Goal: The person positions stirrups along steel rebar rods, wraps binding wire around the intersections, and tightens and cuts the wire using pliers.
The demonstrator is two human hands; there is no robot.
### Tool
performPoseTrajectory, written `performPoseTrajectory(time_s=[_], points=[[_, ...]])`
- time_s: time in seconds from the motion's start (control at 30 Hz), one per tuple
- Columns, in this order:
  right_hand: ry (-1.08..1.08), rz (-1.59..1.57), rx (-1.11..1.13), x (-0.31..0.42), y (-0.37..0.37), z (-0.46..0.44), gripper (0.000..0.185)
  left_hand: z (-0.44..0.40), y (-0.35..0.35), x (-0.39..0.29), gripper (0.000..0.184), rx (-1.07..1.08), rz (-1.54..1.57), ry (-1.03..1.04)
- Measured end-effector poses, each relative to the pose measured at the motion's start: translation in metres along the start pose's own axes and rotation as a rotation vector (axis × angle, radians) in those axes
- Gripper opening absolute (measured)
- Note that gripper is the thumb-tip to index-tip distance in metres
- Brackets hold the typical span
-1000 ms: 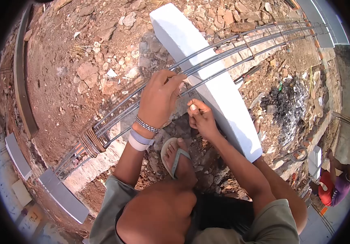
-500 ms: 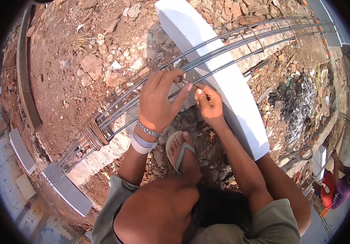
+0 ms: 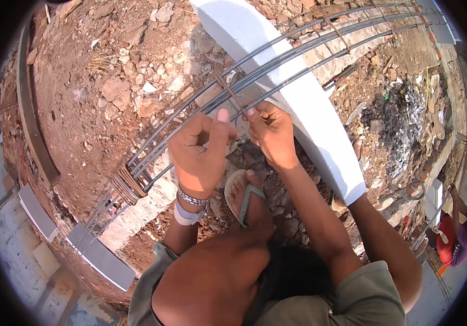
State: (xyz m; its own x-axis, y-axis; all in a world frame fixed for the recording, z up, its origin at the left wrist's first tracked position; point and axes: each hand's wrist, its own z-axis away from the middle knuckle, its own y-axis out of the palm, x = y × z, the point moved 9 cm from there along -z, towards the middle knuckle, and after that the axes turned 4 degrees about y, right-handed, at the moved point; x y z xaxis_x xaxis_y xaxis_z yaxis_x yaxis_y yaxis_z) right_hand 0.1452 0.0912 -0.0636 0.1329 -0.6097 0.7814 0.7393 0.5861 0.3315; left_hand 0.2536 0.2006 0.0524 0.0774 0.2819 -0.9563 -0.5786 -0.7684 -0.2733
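Long steel reinforcing bars [image 3: 293,57] run diagonally in front of me, with a rusty square stirrup [image 3: 228,90] around them. My right hand [image 3: 275,133] is closed in a pinch at the stirrup's lower corner, beside the nearest bar. What sits between its fingertips is too small to make out. My left hand [image 3: 199,155] is just to the left, its fingers curled by the nearest bar and its thumb raised. Whether those fingers hold anything is hidden. Beneath the bars, a pale, long block [image 3: 298,95] supports them crosswise.
A bundle of stirrups [image 3: 128,185] encircles the bars at lower left. Another grey block [image 3: 100,255] lies under their left end. Rubble [image 3: 157,65] and blackened ash [image 3: 402,125] cover the ground. Another person [image 3: 456,236] is at far right. A long plank [image 3: 32,108] lies at left.
My hands have come apart slightly; the left has moved down and left off the stirrup, with its thumb now raised. My right fingertips have moved closer to the stirrup corner. The view has shifted slightly.
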Motion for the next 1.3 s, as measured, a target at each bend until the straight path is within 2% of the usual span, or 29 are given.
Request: performPoseTrajectory(time_s=[0.07,0.17,0.3,0.37,0.47,0.57,0.67,0.77,0.87,0.97,1.07,1.17,1.3], points=[[0.031,-0.046,0.008,0.0,0.0,0.001,0.014,-0.001,0.001,0.013,0.027,0.11,-0.024,-0.093],[0.041,-0.046,0.003,-0.001,-0.001,0.001,0.013,0.0,0.012,0.028,0.017,0.225,0.173,-0.144],[-0.065,0.002,0.065,0.005,0.001,-0.008,0.014,0.002,0.009,0.021,0.028,0.256,-0.059,-0.118],[-0.026,-0.057,0.192,0.007,0.009,-0.007,0.016,0.0,0.007,0.019,0.036,0.298,-0.093,-0.154],[-0.077,0.011,0.281,0.004,0.008,-0.015,0.018,-0.003,0.005,0.016,0.047,0.346,-0.284,-0.026],[-0.107,0.037,0.31,0.006,0.005,-0.019,0.017,-0.01,0.008,0.017,0.047,0.452,-0.395,-0.008],[-0.143,0.048,0.333,0.008,0.004,-0.025,0.015,-0.02,0.014,0.014,0.037,0.655,-0.604,-0.075],[-0.156,0.038,0.324,0.006,0.002,-0.028,0.013,-0.034,0.02,0.01,0.037,0.822,-0.806,-0.117],[-0.124,0.034,0.322,0.004,0.001,-0.029,0.013,-0.031,0.032,0.008,0.038,0.572,-0.952,0.306],[-0.103,0.065,0.302,0.004,-0.001,-0.029,0.016,-0.025,0.037,0.009,0.037,0.452,-1.076,0.357],[-0.097,0.062,0.276,0.006,0.0,-0.025,0.015,-0.028,0.04,0.01,0.035,0.53,-1.182,0.309],[-0.1,0.038,0.268,0.006,-0.001,-0.023,0.015,-0.025,0.042,0.008,0.035,0.495,-1.184,0.316],[-0.116,-0.033,0.25,0.006,0.0,-0.021,0.015,-0.02,0.034,0.007,0.039,0.329,-1.1,0.2]])
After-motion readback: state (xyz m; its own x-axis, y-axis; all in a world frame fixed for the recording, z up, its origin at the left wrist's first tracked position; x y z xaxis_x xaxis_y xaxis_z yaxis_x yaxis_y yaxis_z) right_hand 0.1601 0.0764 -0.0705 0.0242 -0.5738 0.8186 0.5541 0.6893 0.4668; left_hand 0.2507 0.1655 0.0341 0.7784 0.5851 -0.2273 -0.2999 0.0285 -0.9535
